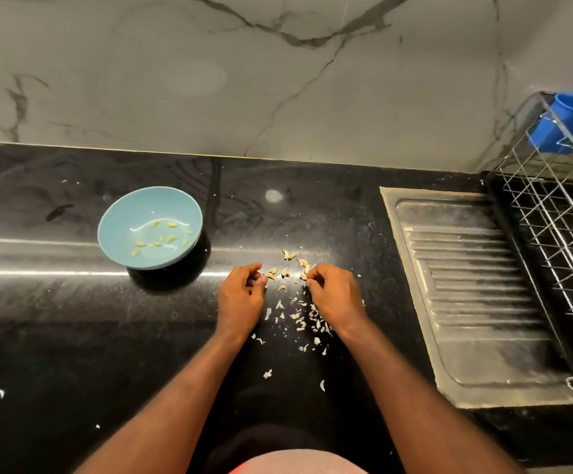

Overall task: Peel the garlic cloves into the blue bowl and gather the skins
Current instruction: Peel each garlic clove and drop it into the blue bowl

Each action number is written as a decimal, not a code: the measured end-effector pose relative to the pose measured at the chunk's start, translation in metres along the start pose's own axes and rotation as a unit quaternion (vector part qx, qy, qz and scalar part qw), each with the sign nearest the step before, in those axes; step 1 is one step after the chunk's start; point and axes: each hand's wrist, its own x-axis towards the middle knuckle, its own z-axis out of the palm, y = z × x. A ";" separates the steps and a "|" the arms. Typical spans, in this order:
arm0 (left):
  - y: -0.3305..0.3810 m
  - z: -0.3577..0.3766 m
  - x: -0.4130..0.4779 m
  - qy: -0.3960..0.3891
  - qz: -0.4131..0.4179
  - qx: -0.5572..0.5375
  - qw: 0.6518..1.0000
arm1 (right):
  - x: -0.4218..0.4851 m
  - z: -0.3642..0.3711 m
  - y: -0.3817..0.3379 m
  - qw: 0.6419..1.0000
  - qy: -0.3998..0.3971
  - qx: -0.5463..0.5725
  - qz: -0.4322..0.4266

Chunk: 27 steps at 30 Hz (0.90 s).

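Observation:
A light blue bowl (121, 213) stands on the black counter at the left, with several peeled yellowish cloves (170, 238) lying in a little water. Unpeeled garlic cloves (290, 256) lie in a loose cluster at the counter's middle. My left hand (240, 297) rests just left of the cluster, its fingers curled over a clove at the fingertips. My right hand (334, 295) is at the cluster's right side, thumb and fingers pinched on a small clove. White garlic skins (300, 321) are scattered between and below both hands.
A steel drainboard (473, 302) is set into the counter at the right. A wire dish rack (558, 227) with a blue cup holder (567, 126) stands beyond it. A marble wall (278, 80) backs the counter. Stray skin bits lie near the front edge (267, 373).

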 end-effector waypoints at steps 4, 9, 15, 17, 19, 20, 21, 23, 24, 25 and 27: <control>0.002 0.003 -0.002 0.010 0.050 0.054 0.997 | 0.007 0.010 -0.005 0.996 -0.052 -0.028 -0.064; -0.001 0.004 -0.001 0.028 0.030 0.042 0.998 | 0.009 0.025 -0.013 0.982 -0.105 -0.096 -0.128; 0.010 0.002 -0.003 0.024 0.018 0.027 0.999 | 0.001 0.020 -0.006 0.993 -0.075 0.005 -0.089; 0.023 0.002 -0.011 -0.011 0.015 -0.006 1.000 | -0.003 0.009 -0.001 0.993 -0.047 0.095 -0.060; 0.039 0.009 -0.020 -0.058 0.020 -0.038 0.997 | -0.009 -0.003 0.003 0.981 -0.033 0.185 -0.040; 0.047 0.013 -0.024 -0.069 0.025 -0.057 0.996 | -0.011 -0.009 0.004 0.974 -0.034 0.223 -0.030; 0.054 0.016 -0.027 -0.073 0.032 -0.077 0.994 | -0.013 -0.015 0.004 0.967 -0.035 0.253 -0.020; 0.068 0.020 -0.027 -0.072 0.053 -0.093 0.992 | -0.017 -0.028 0.002 0.949 -0.034 0.313 0.004; 0.075 0.021 -0.026 -0.074 0.067 -0.092 0.991 | -0.019 -0.036 0.002 0.936 -0.034 0.350 0.016; 0.081 0.021 -0.024 -0.079 0.083 -0.090 0.989 | -0.021 -0.043 0.000 0.921 -0.036 0.387 0.028; 0.093 0.020 -0.023 -0.085 0.113 -0.084 0.986 | -0.025 -0.055 -0.002 0.893 -0.033 0.448 0.040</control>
